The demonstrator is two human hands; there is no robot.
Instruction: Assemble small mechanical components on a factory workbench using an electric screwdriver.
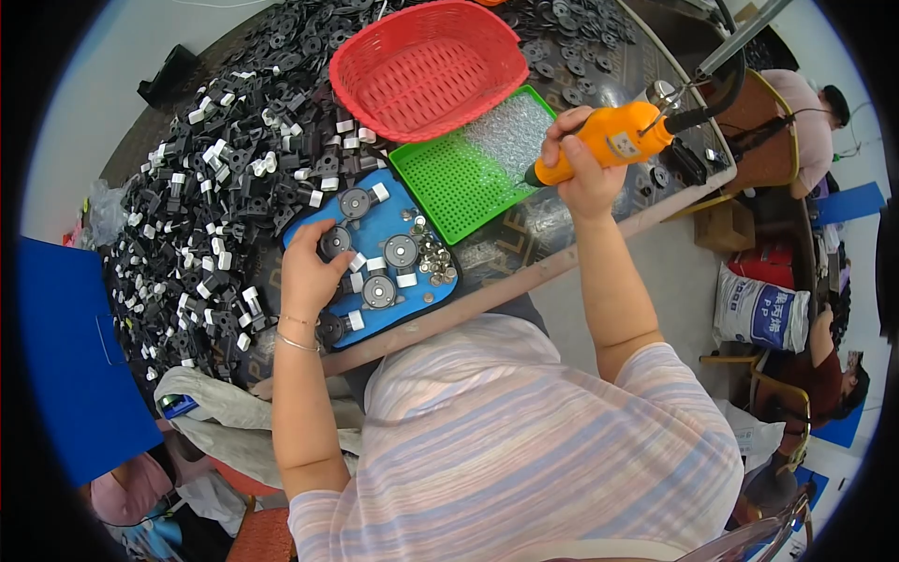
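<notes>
My right hand grips an orange electric screwdriver, its dark tip pointing down at the right side of a green perforated tray. Small shiny screws are heaped in that tray's far right part. My left hand curls its thumb and fingers around a round black part on a blue tray. Around it lie several similar round black parts with white tabs. Small round metal pieces sit in a pile on the blue tray's right side.
Left of the trays spreads a large heap of black and white plastic parts. A red basket stands beyond the green tray, partly over its edge. Black discs lie at the far right. Other people sit at the right and lower left.
</notes>
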